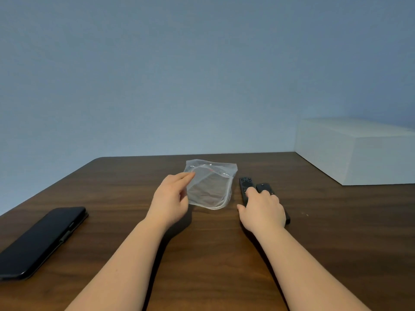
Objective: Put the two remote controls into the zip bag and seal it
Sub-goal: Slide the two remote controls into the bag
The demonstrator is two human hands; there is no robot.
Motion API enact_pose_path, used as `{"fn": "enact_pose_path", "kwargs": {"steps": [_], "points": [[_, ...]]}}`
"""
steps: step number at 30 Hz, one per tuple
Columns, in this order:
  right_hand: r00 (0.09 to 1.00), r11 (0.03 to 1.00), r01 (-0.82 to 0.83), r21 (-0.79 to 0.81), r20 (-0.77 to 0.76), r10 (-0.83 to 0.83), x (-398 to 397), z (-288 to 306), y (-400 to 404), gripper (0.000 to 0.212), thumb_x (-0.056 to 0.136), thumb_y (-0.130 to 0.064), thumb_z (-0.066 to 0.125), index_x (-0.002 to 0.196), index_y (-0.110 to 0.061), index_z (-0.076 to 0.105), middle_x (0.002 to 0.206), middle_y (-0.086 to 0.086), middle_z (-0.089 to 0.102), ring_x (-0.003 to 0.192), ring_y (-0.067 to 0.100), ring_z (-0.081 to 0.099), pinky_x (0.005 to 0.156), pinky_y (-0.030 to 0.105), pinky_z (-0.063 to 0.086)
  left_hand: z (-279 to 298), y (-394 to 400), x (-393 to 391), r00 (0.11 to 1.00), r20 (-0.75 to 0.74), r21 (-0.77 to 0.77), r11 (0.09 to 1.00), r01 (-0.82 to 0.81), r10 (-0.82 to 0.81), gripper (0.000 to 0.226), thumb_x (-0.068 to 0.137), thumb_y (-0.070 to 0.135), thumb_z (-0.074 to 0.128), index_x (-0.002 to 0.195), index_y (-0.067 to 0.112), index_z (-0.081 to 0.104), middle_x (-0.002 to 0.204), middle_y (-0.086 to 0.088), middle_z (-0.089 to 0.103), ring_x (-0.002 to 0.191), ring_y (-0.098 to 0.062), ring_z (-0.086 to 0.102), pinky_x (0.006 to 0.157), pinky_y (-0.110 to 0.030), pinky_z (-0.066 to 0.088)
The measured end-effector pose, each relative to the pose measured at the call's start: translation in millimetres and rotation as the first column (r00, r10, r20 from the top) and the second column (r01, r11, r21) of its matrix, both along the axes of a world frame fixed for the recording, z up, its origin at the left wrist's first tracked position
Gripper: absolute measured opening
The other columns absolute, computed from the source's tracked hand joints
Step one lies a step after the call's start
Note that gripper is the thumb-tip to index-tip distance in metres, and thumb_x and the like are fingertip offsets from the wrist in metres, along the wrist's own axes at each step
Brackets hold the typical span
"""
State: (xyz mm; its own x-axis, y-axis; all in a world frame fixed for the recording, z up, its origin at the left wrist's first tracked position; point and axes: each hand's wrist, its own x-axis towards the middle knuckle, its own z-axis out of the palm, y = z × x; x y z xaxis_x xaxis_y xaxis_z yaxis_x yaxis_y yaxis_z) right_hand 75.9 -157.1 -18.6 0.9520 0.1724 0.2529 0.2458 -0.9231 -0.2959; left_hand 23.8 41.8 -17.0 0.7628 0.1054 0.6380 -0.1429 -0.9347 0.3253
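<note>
2 remotes (248, 186) half hidden under right hand (262, 211), bag mouth unclear

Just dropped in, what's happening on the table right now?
A person is starting to bag two remote controls. The left hand touches the left edge of the clear zip bag, which is empty on the wooden table. The right hand rests on both black remote controls lying side by side right of the bag. Neither is lifted.

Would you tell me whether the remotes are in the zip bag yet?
Out: both remote controls lie on the table beside the zip bag.
</note>
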Motion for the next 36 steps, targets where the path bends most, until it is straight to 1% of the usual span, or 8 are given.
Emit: {"fn": "enact_pose_path", "kwargs": {"steps": [4,7,13,16,18,22,29,36], "points": [[0.999,1.000,0.006,0.007,-0.046,-0.006,2,0,1,0.023,0.092,-0.027,0.053,0.113,-0.019,0.046,0.106,0.011,0.063,0.106,0.032,0.051,0.073,0.041,0.048,4,-2,-2,0.992,0.030,0.066,0.990,-0.126,0.124,0.048,0.084,0.004,0.048,0.128,0.023,0.051,0.135,0.006,0.055,0.114,-0.022,0.055,0.094,-0.034,0.046],[1.000,0.985,0.005,0.172,-0.016,-0.003,5,1,0,0.025,0.091,-0.013,0.050,0.116,-0.018,0.047,0.104,0.011,0.063,0.103,0.032,0.051,0.067,0.039,0.047,1,-6,0,0.991,-0.083,0.124,0.988,-0.097,0.108,0.050,0.086,0.007,0.044,0.133,0.025,0.044,0.141,0.007,0.048,0.128,-0.015,0.046,0.101,-0.031,0.042],[0.928,0.842,-0.139,0.522,0.365,-0.072,4,10,-4,0.024,0.095,-0.013,0.049,0.115,-0.008,0.060,0.115,0.009,0.064,0.106,0.029,0.052,0.081,0.034,0.046,-3,-15,6,0.956,-0.282,0.165,0.986,-0.028,0.074,0.055,0.087,0.004,0.038,0.140,0.017,0.029,0.149,0.002,0.036,0.131,-0.021,0.039,0.104,-0.035,0.040],[0.853,0.752,-0.309,0.583,0.520,-0.052,2,11,-1,0.023,0.091,-0.007,0.057,0.112,-0.004,0.065,0.118,0.012,0.065,0.111,0.029,0.054,0.088,0.028,0.037,-7,-18,9,0.936,-0.342,0.183,0.983,-0.021,0.084,0.062,0.086,0.002,0.041,0.142,0.015,0.020,0.152,0.002,0.026,0.128,-0.024,0.041,0.098,-0.035,0.044],[0.807,0.678,-0.414,0.607,0.590,-0.035,-2,12,1,0.021,0.088,-0.006,0.062,0.108,-0.004,0.067,0.115,0.012,0.066,0.109,0.022,0.054,0.089,0.029,0.041,-9,-17,11,0.923,-0.370,0.176,0.983,-0.040,0.104,0.066,0.084,0.001,0.043,0.142,0.016,0.017,0.152,0.002,0.022,0.126,-0.025,0.042,0.095,-0.035,0.045],[0.713,0.613,-0.577,0.540,0.699,0.055,-10,12,3,0.021,0.088,-0.018,0.056,0.100,-0.007,0.068,0.103,0.007,0.067,0.101,0.015,0.055,0.087,0.023,0.045,-9,-10,12,0.910,-0.383,0.114,0.986,-0.120,0.155,0.068,0.081,0.002,0.042,0.142,0.017,0.017,0.153,0.004,0.020,0.125,-0.025,0.043,0.090,-0.037,0.047],[0.757,0.711,-0.572,0.410,0.598,0.264,-11,5,8,0.015,0.084,-0.020,0.055,0.091,-0.013,0.067,0.092,0.001,0.065,0.091,0.015,0.055,0.079,0.010,0.036,-8,-6,12,0.945,-0.291,-0.001,0.988,-0.156,0.149,0.067,0.081,-0.001,0.039,0.143,0.016,0.019,0.153,0.005,0.021,0.123,-0.024,0.045,0.090,-0.036,0.046],[0.753,0.778,-0.562,0.282,0.562,0.341,-14,1,15,0.014,0.087,-0.018,0.060,0.098,-0.013,0.068,0.098,0.002,0.068,0.095,0.017,0.057,0.080,0.023,0.043,-7,-13,13,0.986,-0.163,-0.050,0.998,0.028,-0.036,0.063,0.085,-0.002,0.041,0.142,0.019,0.025,0.152,0.004,0.028,0.134,-0.017,0.034,0.103,-0.028,0.036]]}}
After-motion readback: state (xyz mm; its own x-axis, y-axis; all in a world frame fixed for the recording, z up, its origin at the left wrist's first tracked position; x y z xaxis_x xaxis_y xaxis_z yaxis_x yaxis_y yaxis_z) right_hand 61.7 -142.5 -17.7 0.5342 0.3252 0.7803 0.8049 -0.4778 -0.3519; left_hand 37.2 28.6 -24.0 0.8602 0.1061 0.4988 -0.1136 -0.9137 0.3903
